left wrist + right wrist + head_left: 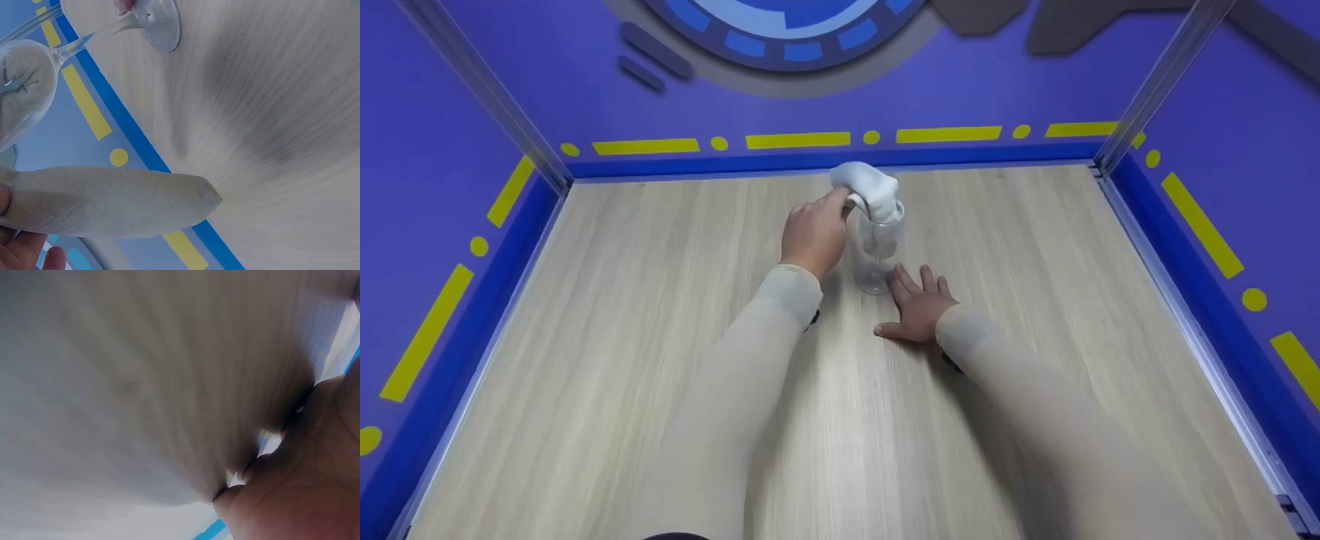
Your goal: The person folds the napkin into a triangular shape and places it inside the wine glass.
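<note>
Near the back middle of the table stands a clear stemmed glass [873,283], upright. A whitish cloth [862,182] is bunched partly inside its bowl and bulges out over the rim. My left hand [814,234] pinches the cloth on the left side of the rim. The left wrist view shows a flap of the cloth [112,202] hanging from that hand, and crumpled cloth through the bowl of the glass [160,25]. With fingers spread, my right hand [922,309] lies on the table, its fingertips at the foot of the glass.
The wood-grain table [622,337] is bounded by a blue-purple back wall [810,112] and side walls with yellow marks. The back wall rises just behind the glass. Metal rails [1200,337] line the table's edges.
</note>
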A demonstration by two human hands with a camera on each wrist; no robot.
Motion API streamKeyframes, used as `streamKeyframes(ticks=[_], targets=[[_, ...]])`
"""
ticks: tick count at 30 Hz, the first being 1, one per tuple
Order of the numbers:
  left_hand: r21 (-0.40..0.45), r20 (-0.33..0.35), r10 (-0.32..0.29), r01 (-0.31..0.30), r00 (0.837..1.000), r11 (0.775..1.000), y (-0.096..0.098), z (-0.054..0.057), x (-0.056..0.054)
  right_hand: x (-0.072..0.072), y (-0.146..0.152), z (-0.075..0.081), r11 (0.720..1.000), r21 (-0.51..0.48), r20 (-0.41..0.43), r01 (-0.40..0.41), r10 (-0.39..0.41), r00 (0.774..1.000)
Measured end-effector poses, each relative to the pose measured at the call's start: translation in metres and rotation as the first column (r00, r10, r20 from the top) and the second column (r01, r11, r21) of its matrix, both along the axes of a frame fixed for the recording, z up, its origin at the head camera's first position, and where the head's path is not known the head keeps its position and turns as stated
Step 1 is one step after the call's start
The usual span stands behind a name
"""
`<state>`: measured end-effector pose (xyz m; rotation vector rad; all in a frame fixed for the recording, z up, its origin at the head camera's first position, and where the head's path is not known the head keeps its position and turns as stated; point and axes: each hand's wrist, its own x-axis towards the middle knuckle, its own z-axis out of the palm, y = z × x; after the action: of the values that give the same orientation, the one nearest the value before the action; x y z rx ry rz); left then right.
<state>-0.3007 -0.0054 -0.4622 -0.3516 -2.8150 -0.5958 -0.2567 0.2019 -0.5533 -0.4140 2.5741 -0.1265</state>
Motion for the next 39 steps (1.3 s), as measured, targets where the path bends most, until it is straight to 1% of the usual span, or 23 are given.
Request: streamKeyframes(ticks=[5,10,13,15,16,18,20,23,24,26,28,30,32,34,37,38,39], targets=[[-0.016,-0.003,-0.005,0.005,1.000,1.000,0.000,-0.002,0.001,0.000,0.000,0.000,1.000,0.008,-0.006,-0.008,0.008,1.000],[-0.017,-0.001,-0.004,0.004,1.000,1.000,0.000,-0.001,0.001,0.002,0.001,0.002,1.000,0.001,-0.031,-0.007,0.007,0.999],[-0.016,0.000,-0.008,0.008,1.000,1.000,0.001,-0.001,0.003,0.002,0.002,0.008,1.000,-0.004,-0.018,-0.005,0.005,1.000],[-0.016,-0.003,-0.011,0.011,1.000,1.000,0.001,-0.002,0.003,0.000,0.004,0.017,1.000,0.000,-0.011,-0.003,0.003,1.000],[-0.016,-0.005,-0.013,0.013,1.000,1.000,0.001,-0.002,0.003,-0.002,0.007,0.023,1.000,-0.002,-0.015,0.002,-0.002,1.000],[-0.016,-0.009,-0.014,0.014,1.000,1.000,0.001,-0.002,0.003,-0.009,0.015,0.039,1.000,-0.001,-0.062,-0.006,0.006,0.998],[-0.020,-0.012,-0.012,0.011,1.000,1.000,0.000,-0.002,0.004,-0.018,0.025,0.060,1.000,-0.005,-0.150,-0.010,0.010,0.989],[-0.032,-0.008,-0.009,0.008,1.000,0.999,0.000,-0.002,0.004,-0.033,0.035,0.096,0.999,-0.045,-0.296,0.013,-0.026,0.955],[-0.035,-0.005,-0.009,0.009,1.000,0.999,-0.001,-0.002,0.005,-0.038,0.035,0.110,0.996,-0.083,-0.331,0.036,-0.061,0.942],[-0.043,0.001,-0.009,0.009,1.000,0.999,-0.001,-0.001,0.005,-0.046,0.031,0.135,0.987,-0.148,-0.391,0.056,-0.110,0.914],[-0.052,0.006,-0.008,0.008,1.000,0.999,0.000,-0.001,0.005,-0.051,0.019,0.159,0.980,-0.196,-0.436,0.036,-0.120,0.892],[-0.059,0.005,-0.007,0.008,1.000,0.998,0.000,-0.001,0.005,-0.053,0.005,0.178,0.977,-0.209,-0.482,-0.036,-0.071,0.873],[-0.067,-0.005,-0.005,0.005,1.000,0.998,0.000,-0.001,0.004,-0.054,-0.010,0.192,0.976,-0.166,-0.521,-0.138,0.033,0.853],[-0.064,-0.016,-0.004,0.003,1.000,0.998,0.000,-0.001,0.004,-0.055,-0.023,0.199,0.963,-0.096,-0.538,-0.250,0.161,0.827],[-0.054,-0.018,-0.001,0.000,1.000,0.999,0.000,-0.001,0.004,-0.056,-0.038,0.204,0.926,0.034,-0.521,-0.377,0.338,0.784],[-0.048,-0.014,-0.001,0.001,1.000,0.999,0.000,-0.001,0.004,-0.057,-0.042,0.204,0.908,0.077,-0.510,-0.411,0.390,0.767],[-0.050,-0.012,-0.002,0.002,1.000,0.999,-0.001,-0.001,0.004,-0.058,-0.044,0.204,0.893,0.110,-0.497,-0.435,0.429,0.755]])
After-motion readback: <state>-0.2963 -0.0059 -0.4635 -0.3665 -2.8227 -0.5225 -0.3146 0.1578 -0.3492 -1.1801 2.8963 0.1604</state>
